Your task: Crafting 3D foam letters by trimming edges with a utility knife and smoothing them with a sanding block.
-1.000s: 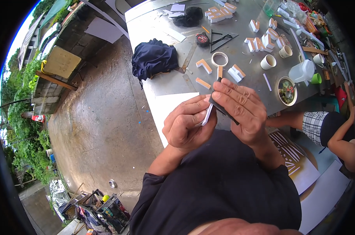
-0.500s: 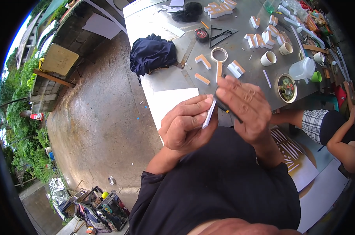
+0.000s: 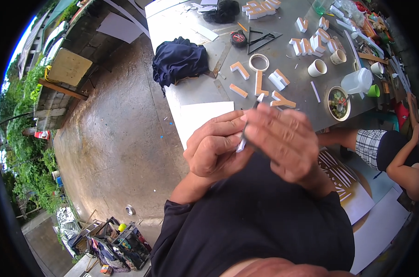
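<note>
While the L hand (image 3: 213, 144) curls round, pinching a white piece (image 3: 240, 146), the R hand (image 3: 285, 141), blurry from here, holds a dark strip (image 3: 255, 105) along straightened fingers. White piece sits btwn them, L of R fingers.

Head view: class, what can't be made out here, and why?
In the head view:
- White piece: full shape hidden by the left hand.
- Dark strip: mostly covered by the right hand, which is blurred.
- Bowl: contents too small to identify.
- Nearby person: head cut off by the dark rim.
</note>
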Tool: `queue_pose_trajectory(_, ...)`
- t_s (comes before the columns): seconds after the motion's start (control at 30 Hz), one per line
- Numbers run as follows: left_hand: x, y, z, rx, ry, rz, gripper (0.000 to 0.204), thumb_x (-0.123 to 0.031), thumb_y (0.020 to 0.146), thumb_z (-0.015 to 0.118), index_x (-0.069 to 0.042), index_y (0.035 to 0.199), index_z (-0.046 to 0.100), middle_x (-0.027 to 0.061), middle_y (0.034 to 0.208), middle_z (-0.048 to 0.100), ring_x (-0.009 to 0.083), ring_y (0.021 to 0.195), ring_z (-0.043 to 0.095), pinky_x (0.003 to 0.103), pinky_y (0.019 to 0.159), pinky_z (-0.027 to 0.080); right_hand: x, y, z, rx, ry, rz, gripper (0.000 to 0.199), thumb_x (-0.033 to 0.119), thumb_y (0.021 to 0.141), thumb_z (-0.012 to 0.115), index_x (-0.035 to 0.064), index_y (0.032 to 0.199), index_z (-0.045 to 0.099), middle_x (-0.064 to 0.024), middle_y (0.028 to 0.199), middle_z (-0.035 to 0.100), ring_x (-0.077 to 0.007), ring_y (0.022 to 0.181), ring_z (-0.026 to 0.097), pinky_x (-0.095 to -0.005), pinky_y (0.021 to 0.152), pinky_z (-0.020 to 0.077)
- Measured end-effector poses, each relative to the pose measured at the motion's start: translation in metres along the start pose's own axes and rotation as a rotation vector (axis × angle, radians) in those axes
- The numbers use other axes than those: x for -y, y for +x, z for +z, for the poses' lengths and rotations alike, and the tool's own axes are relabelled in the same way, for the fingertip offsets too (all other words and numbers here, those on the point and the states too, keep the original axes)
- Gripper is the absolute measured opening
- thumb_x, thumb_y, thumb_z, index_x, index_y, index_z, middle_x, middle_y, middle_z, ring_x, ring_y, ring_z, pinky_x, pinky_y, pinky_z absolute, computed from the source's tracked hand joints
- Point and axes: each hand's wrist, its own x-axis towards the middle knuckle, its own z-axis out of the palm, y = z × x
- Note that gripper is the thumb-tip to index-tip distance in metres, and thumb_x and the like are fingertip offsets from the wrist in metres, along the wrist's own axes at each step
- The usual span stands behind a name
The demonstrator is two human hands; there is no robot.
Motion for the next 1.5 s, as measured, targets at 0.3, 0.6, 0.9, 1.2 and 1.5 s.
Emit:
queue_pose_trajectory(0.3, 0.003, 0.001, -0.005, 0.066, -0.013, 0.015, 0.031, 0.002, 0.079, 0.083, 0.001, 0.085, 0.053, 0.0243, 0.093, 0.074, 0.0390, 0.091, 0.077, 0.045, 0.077, 0.065, 0.014, 0.007, -0.005, 0.054, 0.068, -0.093, 0.032, 0.006, 0.088, 0.064, 0.0060, 0.119, 0.074, -0.0113, 0.123, 0.075, -0.0270, 0.121, 0.069, -0.0366, 0.093, 0.0509)
queue_pose_trajectory(0.6, 0.004, 0.000, -0.003, -0.006, 0.086, -0.040, 0.036, 0.010, 0.073, 0.085, -0.001, 0.086, 0.053, 0.0224, 0.092, 0.075, 0.0340, 0.090, 0.078, 0.039, 0.077, 0.065, -0.004, 0.038, -0.004, 0.004, -0.038, 0.009, 0.045, -0.006, 0.085, 0.059, 0.0011, 0.127, 0.070, -0.0165, 0.126, 0.072, -0.0301, 0.119, 0.070, -0.0368, 0.093, 0.0516)
queue_pose_trajectory(0.9, 0.006, 0.009, 0.000, -0.056, 0.011, 0.000, 0.039, 0.014, 0.078, 0.079, -0.002, 0.102, 0.052, 0.0214, 0.097, 0.074, 0.0315, 0.093, 0.077, 0.041, 0.085, 0.064, -0.020, -0.004, -0.009, -0.151, 0.074, 0.263, 0.049, -0.011, 0.082, 0.053, -0.0011, 0.127, 0.072, -0.0198, 0.129, 0.070, -0.0360, 0.124, 0.067, -0.0436, 0.104, 0.0522)
queue_pose_trajectory(1.2, 0.006, 0.002, 0.010, -0.111, -0.021, 0.022, 0.035, 0.009, 0.080, 0.083, 0.000, 0.099, 0.054, 0.0223, 0.098, 0.073, 0.0376, 0.098, 0.076, 0.044, 0.087, 0.065, -0.012, 0.008, 0.009, -0.085, 0.151, 0.128, 0.048, -0.006, 0.083, 0.055, 0.0022, 0.127, 0.072, -0.0155, 0.131, 0.071, -0.0311, 0.127, 0.065, -0.0403, 0.102, 0.0513)
queue_pose_trajectory(1.5, 0.007, 0.001, 0.005, -0.058, -0.047, 0.044, 0.030, 0.003, 0.085, 0.081, 0.001, 0.097, 0.053, 0.0240, 0.101, 0.072, 0.0433, 0.104, 0.074, 0.047, 0.088, 0.064, 0.017, 0.026, -0.009, 0.015, 0.154, 0.066, 0.047, -0.005, 0.082, 0.056, 0.0027, 0.125, 0.073, -0.0156, 0.128, 0.072, -0.0303, 0.127, 0.066, -0.0386, 0.101, 0.0496)
